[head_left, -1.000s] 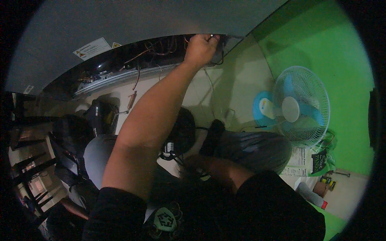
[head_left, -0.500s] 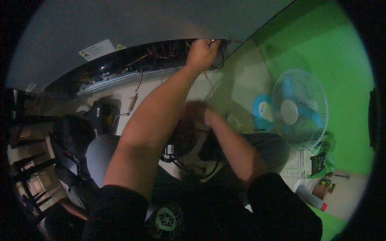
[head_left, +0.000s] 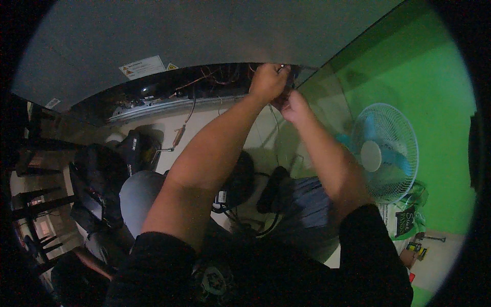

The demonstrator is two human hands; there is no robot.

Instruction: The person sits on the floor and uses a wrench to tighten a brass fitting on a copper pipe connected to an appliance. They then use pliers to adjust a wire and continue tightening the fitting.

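Note:
A large grey appliance panel [head_left: 204, 30] leans across the top, with a dark opening along its lower edge where thin copper tubes [head_left: 197, 81] run. My left hand [head_left: 267, 83] reaches to the right end of this opening, its fingers closed; a small bright spot shows at the fingertips, but what they hold is hidden. Just below it, my right hand [head_left: 295, 106] is raised with curled fingers, close to the left hand. Something dark lies at its fingertips, too dim to name. A copper-coloured cylinder [head_left: 179, 135] hangs from a thin tube left of my forearms.
A fan with blue blades [head_left: 378, 148] stands at the right by the green wall [head_left: 440, 102]. Between my legs sits a dark rounded object [head_left: 240, 179] with black hoses. Black bags [head_left: 94, 174] lie at left, near another person's forearm [head_left: 92, 263]. A plastic package [head_left: 409, 222] lies at right.
My right hand has risen from between my knees to beside my left hand. The left hand stays at the opening. The whole view has shifted slightly.

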